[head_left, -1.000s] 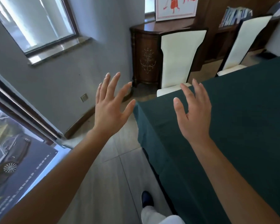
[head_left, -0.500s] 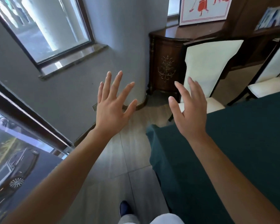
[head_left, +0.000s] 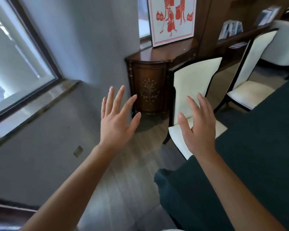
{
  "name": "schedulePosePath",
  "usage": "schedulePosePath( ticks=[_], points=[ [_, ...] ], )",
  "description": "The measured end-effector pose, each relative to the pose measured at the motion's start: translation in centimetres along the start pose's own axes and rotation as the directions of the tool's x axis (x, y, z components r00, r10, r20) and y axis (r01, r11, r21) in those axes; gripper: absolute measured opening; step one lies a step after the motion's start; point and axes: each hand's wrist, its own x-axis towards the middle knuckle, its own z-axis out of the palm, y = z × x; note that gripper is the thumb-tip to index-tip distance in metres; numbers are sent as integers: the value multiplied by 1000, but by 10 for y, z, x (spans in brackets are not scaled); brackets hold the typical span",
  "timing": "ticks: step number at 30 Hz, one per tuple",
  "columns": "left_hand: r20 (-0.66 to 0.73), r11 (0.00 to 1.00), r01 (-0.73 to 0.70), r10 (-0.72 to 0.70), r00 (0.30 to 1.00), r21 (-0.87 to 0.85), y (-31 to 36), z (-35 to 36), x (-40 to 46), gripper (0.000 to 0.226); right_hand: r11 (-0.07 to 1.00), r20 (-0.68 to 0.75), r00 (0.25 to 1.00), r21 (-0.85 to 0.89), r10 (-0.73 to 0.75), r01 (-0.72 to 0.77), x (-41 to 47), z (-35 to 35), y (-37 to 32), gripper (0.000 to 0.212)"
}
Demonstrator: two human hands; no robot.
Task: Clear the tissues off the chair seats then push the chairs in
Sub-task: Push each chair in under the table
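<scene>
Two white-cushioned chairs with dark frames stand along the far side of a table draped in dark green cloth (head_left: 257, 147). The nearer chair (head_left: 193, 87) has part of its seat tucked under the cloth; no tissue shows on the visible seat. The farther chair (head_left: 250, 92) stands out from the table with a bare white seat. My left hand (head_left: 117, 120) is raised over the floor, fingers spread, holding nothing. Spread and empty as well, my right hand (head_left: 198, 129) hovers in front of the nearer chair's seat.
A carved brown cabinet (head_left: 148, 87) stands in the corner behind the nearer chair, with a red-and-white picture (head_left: 172, 19) leaning on top. Shelves with books (head_left: 232, 29) run along the back right. A window (head_left: 15, 52) and grey wall bound the left; grey floor tiles lie between.
The view has moved forward toward the chairs, so both chairs and the cabinet look larger and nearer. Both hands stay raised, spread and empty.
</scene>
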Motion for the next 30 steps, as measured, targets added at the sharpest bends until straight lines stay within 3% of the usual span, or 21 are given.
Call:
schedulePosePath(
  ticks=[6,19,30],
  points=[
    [54,991,-112,116,992,-76,-22,48,56,50,995,-75,995,-62,68,-72,39,36,21,58],
    [99,978,-164,177,979,-126,-63,130,187,51,988,-186,976,-83,111,-128,151,98,60,53],
    [105,907,-268,316,943,-324,-102,216,290,50,915,-272,923,-224,273,-336,218,139,74,52]
  ],
)
